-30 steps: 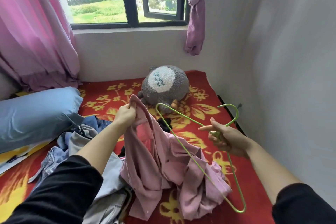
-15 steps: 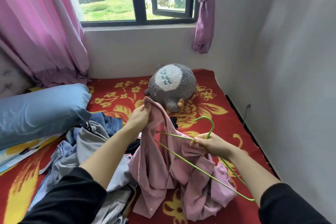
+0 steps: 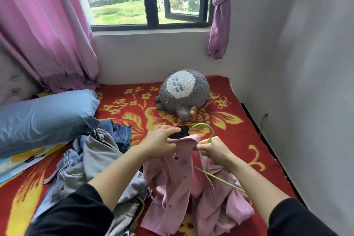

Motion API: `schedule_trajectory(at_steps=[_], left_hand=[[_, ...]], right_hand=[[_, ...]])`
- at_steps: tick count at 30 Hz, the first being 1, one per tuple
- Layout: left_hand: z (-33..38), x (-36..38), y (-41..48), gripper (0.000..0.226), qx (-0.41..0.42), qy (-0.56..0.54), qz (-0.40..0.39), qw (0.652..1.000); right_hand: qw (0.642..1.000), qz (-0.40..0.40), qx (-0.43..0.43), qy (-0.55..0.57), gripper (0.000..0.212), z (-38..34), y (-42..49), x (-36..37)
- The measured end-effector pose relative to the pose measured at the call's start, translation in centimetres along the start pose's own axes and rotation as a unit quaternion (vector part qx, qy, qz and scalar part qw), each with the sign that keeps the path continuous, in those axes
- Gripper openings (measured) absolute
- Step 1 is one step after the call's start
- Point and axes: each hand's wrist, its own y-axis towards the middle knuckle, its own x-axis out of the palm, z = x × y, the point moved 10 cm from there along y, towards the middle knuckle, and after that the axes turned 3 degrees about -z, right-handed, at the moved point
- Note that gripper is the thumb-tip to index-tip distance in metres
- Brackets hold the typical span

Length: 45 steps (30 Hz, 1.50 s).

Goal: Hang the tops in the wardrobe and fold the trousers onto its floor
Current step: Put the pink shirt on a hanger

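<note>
Shirt [image 3: 172, 184], pink, held up by its collar, tail heaped on the bed [image 3: 249, 140]. My left hand [image 3: 160, 142] pinches one collar end; my right hand [image 3: 214, 149] grips the other plus the green hanger [image 3: 207, 130].

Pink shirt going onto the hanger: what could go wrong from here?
1. The left hand grips the pink shirt at its collar, the right hand the green hanger at its neck. Only one hanger arm shows, so a seated far shoulder cannot be confirmed; the shirt may slip off when lifted.
2. The hook stands close to a black garment and could snag it.
3. The shirt's lower part lies bunched beside the clothes pile; lifting may drag pieces along.
</note>
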Motion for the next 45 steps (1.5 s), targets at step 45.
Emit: schedule_trajectory(at_steps=[45], left_hand=[[-4.4,-6.5,-1.9,0.021,-0.013,-0.194,0.144,0.970]], right_hand=[[0.840,0.234,0.090,-0.481,0.018,2.3,-3.3,-14.1]])
